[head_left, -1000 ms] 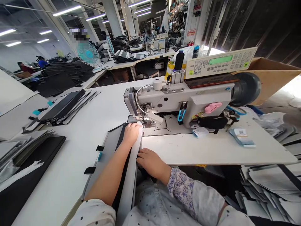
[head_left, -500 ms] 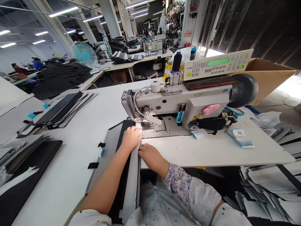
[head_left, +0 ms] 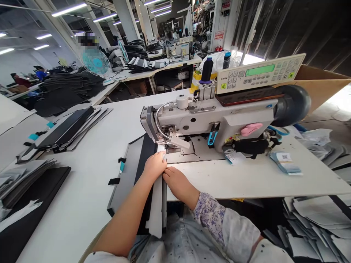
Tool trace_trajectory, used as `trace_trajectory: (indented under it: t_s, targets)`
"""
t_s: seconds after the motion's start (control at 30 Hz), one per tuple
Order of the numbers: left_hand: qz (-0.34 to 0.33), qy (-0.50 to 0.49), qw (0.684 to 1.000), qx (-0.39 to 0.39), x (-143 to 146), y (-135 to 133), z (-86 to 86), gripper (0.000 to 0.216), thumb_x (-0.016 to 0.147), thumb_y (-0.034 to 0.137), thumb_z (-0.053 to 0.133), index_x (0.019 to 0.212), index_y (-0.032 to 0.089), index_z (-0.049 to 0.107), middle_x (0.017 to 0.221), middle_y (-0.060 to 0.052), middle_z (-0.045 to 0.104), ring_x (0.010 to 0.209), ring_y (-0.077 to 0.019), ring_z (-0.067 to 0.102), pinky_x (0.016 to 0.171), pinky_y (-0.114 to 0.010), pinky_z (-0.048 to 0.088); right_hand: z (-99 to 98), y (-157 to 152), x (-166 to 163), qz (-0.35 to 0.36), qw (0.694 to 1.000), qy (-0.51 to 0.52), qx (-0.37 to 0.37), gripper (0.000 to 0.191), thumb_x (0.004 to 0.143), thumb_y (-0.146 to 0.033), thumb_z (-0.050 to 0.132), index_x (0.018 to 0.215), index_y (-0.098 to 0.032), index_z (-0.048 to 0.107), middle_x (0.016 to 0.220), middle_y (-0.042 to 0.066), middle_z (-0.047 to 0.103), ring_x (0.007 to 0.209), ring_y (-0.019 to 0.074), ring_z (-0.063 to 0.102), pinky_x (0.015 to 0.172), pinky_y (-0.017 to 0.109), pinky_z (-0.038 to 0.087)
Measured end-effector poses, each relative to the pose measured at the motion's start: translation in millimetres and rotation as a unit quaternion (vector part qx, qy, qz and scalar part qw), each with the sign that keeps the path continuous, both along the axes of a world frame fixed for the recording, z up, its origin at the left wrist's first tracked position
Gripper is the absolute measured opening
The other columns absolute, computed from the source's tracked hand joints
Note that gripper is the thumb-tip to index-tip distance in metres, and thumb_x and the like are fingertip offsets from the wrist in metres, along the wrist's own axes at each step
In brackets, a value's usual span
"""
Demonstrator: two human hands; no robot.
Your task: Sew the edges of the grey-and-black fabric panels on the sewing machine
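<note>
A grey and black fabric panel lies along the left of the sewing machine, its far end beneath the machine head. A pale grey strip runs along the panel's right edge and hangs over the table's front edge. My left hand is closed over the strip just in front of the needle area, its fingertips bunched at the edge. Against the same edge, slightly nearer me, my right hand pinches with bent fingers, touching the left. The needle itself is too small to make out.
Stacked fabric pieces lie at left, with a black panel nearer. Blue-handled thread snips sit against the machine. A bundle of labels is at right. Behind are thread cones, a fan and other workers.
The panel and strip have slid forward toward the machine, so their near ends are farther from me. My hands have drawn together and now touch. The view has shifted slightly.
</note>
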State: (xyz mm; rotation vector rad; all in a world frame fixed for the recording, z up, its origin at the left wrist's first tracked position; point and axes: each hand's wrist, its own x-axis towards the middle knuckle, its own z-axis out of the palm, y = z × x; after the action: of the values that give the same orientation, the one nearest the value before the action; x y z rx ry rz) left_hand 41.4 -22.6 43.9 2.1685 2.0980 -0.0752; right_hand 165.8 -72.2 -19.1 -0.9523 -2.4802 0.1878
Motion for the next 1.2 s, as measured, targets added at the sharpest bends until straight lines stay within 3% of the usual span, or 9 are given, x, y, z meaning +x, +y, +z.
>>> trace_trajectory:
  t_s: [0.17,0.3,0.47,0.67,0.83,1.0,1.1,1.2]
  targets:
    - [-0.009,-0.020,1.000,-0.004,-2,-4,1.7,0.044,0.080,0.015,0.044,0.122,0.023,0.055,0.109,-0.005,0.065,0.098,-0.0191,0.061,0.079,-0.027,0.043,-1.7,-1,-1,0.000,1.000,0.016,-0.007,0.018,0.087,-0.002,0.052,0.093,-0.017,0.060,0.101,0.006,0.063,0.098,0.0176,0.058,0.091,0.033,0.047]
    - [-0.009,-0.010,1.000,-0.002,-1,3,2.4,0.044,0.080,0.015,0.045,0.122,0.024,0.055,0.109,-0.005,0.065,0.099,-0.0197,0.061,0.082,-0.028,0.042,9.0,-5,2,0.008,1.000,-0.001,-0.004,0.016,0.086,-0.002,0.053,0.090,-0.016,0.059,0.100,0.007,0.063,0.098,0.0184,0.057,0.091,0.033,0.047]
    - [-0.025,-0.012,1.000,-0.003,-4,-5,0.2,0.043,0.081,0.015,0.044,0.121,0.024,0.055,0.107,-0.005,0.067,0.098,-0.0203,0.061,0.081,-0.029,0.043,24.7,-22,11,0.049,0.999,-0.023,-0.004,0.011,0.084,-0.006,0.057,0.092,-0.013,0.060,0.100,0.010,0.062,0.099,0.0213,0.054,0.092,0.035,0.045]
    - [-0.036,0.000,0.999,0.021,-5,-3,-3.2,0.041,0.081,0.013,0.044,0.119,0.023,0.056,0.110,-0.006,0.066,0.100,-0.0207,0.061,0.082,-0.029,0.044,24.4,-38,12,0.080,0.996,-0.020,-0.022,0.006,0.086,-0.012,0.058,0.091,-0.015,0.060,0.095,0.008,0.062,0.096,0.0214,0.051,0.094,0.037,0.043]
    - [-0.033,-0.005,0.999,0.001,-5,9,-1.1,0.044,0.080,0.015,0.044,0.122,0.022,0.055,0.109,-0.006,0.066,0.099,-0.0216,0.061,0.079,-0.030,0.044,23.1,-24,7,0.064,0.997,-0.044,-0.005,0.009,0.087,-0.009,0.055,0.092,-0.014,0.060,0.093,0.007,0.061,0.091,0.0209,0.052,0.089,0.035,0.044]
    - [-0.028,-0.021,0.998,-0.055,-13,2,12.2,0.043,0.078,0.013,0.046,0.117,0.026,0.056,0.103,-0.003,0.067,0.094,-0.0190,0.062,0.071,-0.026,0.042,18.5,-6,0,0.036,0.996,-0.063,0.044,0.017,0.086,-0.004,0.050,0.097,-0.011,0.061,0.094,0.009,0.061,0.089,0.0217,0.053,0.086,0.037,0.045]
    - [-0.022,-0.055,0.995,-0.085,-20,-11,17.3,0.039,0.079,0.014,0.047,0.113,0.027,0.059,0.101,-0.001,0.068,0.092,-0.0169,0.063,0.070,-0.024,0.042,16.1,3,-2,0.023,0.998,-0.047,0.022,0.017,0.086,-0.003,0.050,0.095,-0.013,0.061,0.092,0.009,0.060,0.086,0.0211,0.053,0.082,0.037,0.046]
    - [-0.015,-0.093,0.993,-0.073,-24,-23,11.8,0.035,0.081,0.015,0.048,0.112,0.026,0.059,0.105,-0.002,0.067,0.095,-0.0163,0.063,0.075,-0.024,0.044,17.0,13,-2,-0.001,1.000,-0.028,-0.012,0.016,0.087,-0.004,0.051,0.092,-0.016,0.061,0.092,0.008,0.060,0.089,0.0211,0.053,0.083,0.036,0.045]
